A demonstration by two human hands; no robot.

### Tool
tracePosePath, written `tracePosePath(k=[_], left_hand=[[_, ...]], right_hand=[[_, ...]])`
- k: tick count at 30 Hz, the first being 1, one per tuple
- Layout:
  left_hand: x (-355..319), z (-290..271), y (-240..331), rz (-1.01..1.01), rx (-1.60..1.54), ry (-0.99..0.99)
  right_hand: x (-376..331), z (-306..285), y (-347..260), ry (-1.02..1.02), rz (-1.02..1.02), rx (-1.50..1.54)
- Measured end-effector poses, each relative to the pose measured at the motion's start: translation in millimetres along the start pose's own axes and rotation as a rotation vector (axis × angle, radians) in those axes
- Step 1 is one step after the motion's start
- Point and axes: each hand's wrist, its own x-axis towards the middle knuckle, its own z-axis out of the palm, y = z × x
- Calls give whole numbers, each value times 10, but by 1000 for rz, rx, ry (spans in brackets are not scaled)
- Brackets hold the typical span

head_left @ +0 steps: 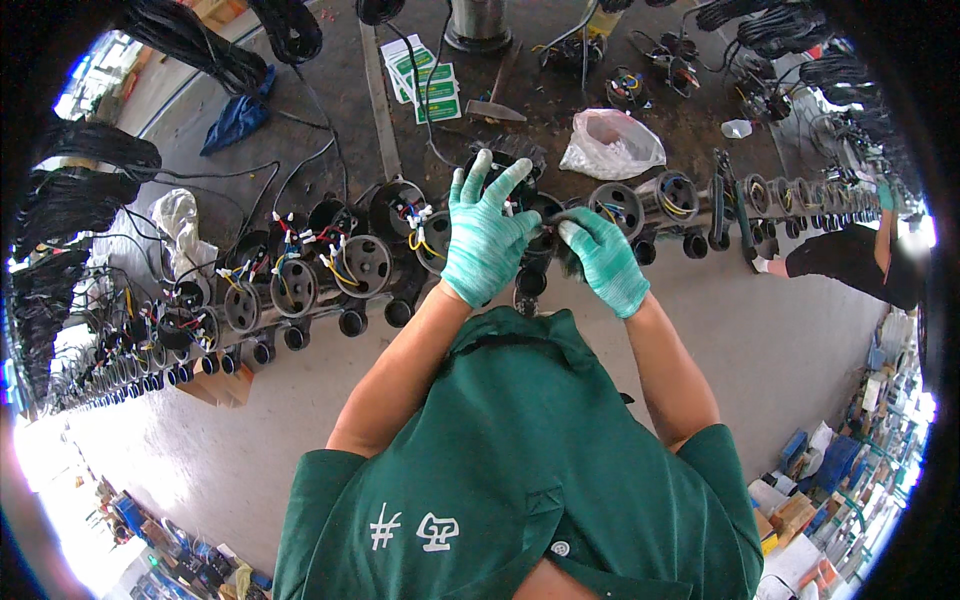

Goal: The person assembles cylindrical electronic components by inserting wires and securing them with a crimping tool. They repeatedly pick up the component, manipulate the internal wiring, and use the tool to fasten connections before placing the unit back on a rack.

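Note:
Both my hands wear pale green gloves with whitish fingertips, and they work over a dark cylindrical housing (541,208) at the table's near edge. On my left hand (485,238) several fingers fan out upward, while thumb and forefinger come together beside the housing; what they pinch is too small to name. My right hand (606,265) is closed, its fingertips meeting near the same spot, and what it grips is hidden. Behind my left fingers another round black part (505,172) partly shows. To the left stands an open housing (435,238) with yellow and white wires hanging out.
Rows of black motor housings (366,265) with loose wires line the edge both ways. On the dark table (330,90) lie a hammer (497,110), green-and-white cards (437,95), a plastic bag (612,143) of small white pieces and coiled black cables (190,45). A co-worker (850,262) stands far right.

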Motion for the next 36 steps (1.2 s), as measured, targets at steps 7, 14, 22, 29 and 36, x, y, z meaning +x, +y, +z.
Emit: tracePosePath(k=[7,14,22,29,36], left_hand=[[-14,-8,-15,-7,-14,1],[-9,-8,-16,8,5,-18],[-20,39,-47,-28,-7,-7],[-30,47,-82,5,-46,15],[-9,49,-54,36,-5,-14]], right_hand=[[42,-26,-106,104,-606,-793],[93,36,-123,29,-247,-356],[49,32,-85,157,-136,-171],[154,-115,-88,74,-830,-956],[123,-2,-130,-5,-307,-445]])
